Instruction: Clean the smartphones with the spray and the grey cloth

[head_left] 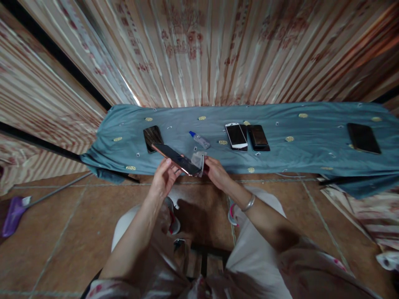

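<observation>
My left hand (166,174) grips a dark smartphone (176,158) with a copper-coloured edge, tilted above the front edge of the bench. At the phone's right end, my right hand (214,171) pinches a greyish cloth (200,159), which touches or lies very close to the phone. Its fingertips are partly hidden behind the cloth. Just beyond the hands lies a clear bottle (200,140) with a blue cap. Another dark phone (153,138) rests behind the held one, to the left.
A blue patterned cloth (280,160) covers the narrow bench. To the right lie a white-framed phone (236,136), stacked dark phones (258,137) and a dark tablet-like device (363,138). Curtains (199,54) hang behind. A purple broom (14,216) lies on the tiled floor at left.
</observation>
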Action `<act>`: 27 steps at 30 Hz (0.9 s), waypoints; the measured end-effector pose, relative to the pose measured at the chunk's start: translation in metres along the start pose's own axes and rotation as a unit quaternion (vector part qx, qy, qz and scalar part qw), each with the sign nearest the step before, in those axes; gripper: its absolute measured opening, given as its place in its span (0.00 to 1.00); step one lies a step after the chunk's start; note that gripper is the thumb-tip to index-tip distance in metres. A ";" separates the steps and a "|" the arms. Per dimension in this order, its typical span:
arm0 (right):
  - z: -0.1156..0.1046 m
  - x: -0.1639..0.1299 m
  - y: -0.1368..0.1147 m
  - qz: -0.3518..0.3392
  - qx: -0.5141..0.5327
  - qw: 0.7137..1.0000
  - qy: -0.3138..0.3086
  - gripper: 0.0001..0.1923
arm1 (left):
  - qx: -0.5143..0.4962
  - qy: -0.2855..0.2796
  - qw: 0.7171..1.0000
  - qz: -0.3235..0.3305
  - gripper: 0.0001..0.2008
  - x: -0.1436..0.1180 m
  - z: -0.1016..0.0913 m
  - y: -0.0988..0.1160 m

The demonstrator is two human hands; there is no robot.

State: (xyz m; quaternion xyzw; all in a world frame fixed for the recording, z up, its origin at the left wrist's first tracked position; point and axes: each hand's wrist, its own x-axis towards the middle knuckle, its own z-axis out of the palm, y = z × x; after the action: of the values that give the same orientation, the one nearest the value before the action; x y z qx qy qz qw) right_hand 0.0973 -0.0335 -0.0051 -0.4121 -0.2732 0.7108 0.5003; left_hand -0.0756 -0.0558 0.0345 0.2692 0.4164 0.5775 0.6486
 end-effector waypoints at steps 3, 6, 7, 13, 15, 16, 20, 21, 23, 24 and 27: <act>-0.004 -0.005 -0.006 -0.111 -0.150 0.982 -0.025 0.13 | 0.001 0.006 1.000 -0.008 0.20 0.001 0.002 -0.002; -0.004 -0.015 -0.011 -0.227 -0.323 0.917 -0.060 0.15 | 0.010 0.011 0.999 -0.035 0.19 0.000 0.005 -0.007; -0.003 -0.019 -0.012 -0.267 -0.367 0.888 -0.077 0.15 | 0.011 0.012 0.999 -0.047 0.19 -0.001 0.006 -0.010; 0.010 -0.038 -0.003 -0.398 -0.501 0.758 -0.125 0.16 | -0.044 0.088 0.991 -0.091 0.12 -0.006 0.016 -0.023; 0.012 -0.041 0.002 -0.429 -0.518 0.728 -0.133 0.17 | -0.058 0.108 0.987 -0.106 0.12 -0.007 0.016 -0.024; 0.013 -0.042 0.004 -0.446 -0.524 0.712 -0.139 0.17 | -0.060 0.111 0.986 -0.114 0.12 -0.008 0.016 -0.025; 0.009 -0.037 0.003 -0.471 -0.541 0.681 -0.150 0.18 | -0.056 0.108 0.985 -0.126 0.12 -0.013 0.018 -0.028; 0.007 -0.034 0.000 -0.464 -0.543 0.685 -0.144 0.18 | -0.054 0.108 0.984 -0.128 0.11 -0.015 0.019 -0.029; 0.003 -0.028 -0.005 -0.448 -0.546 0.698 -0.119 0.19 | -0.047 0.096 0.985 -0.138 0.10 -0.019 0.022 -0.031; 0.001 -0.026 -0.007 -0.443 -0.547 0.703 -0.104 0.19 | -0.041 0.082 0.985 -0.148 0.10 -0.021 0.022 -0.033; 0.002 -0.026 -0.010 -0.445 -0.553 0.700 -0.076 0.20 | -0.028 0.043 0.985 -0.162 0.12 -0.023 0.020 -0.036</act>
State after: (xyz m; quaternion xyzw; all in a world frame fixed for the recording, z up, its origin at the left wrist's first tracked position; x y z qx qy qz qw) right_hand 0.1051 -0.0540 0.0122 -0.3895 -0.8059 0.1552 0.4181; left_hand -0.0395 -0.0825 0.0201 0.1548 0.4655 0.4869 0.7227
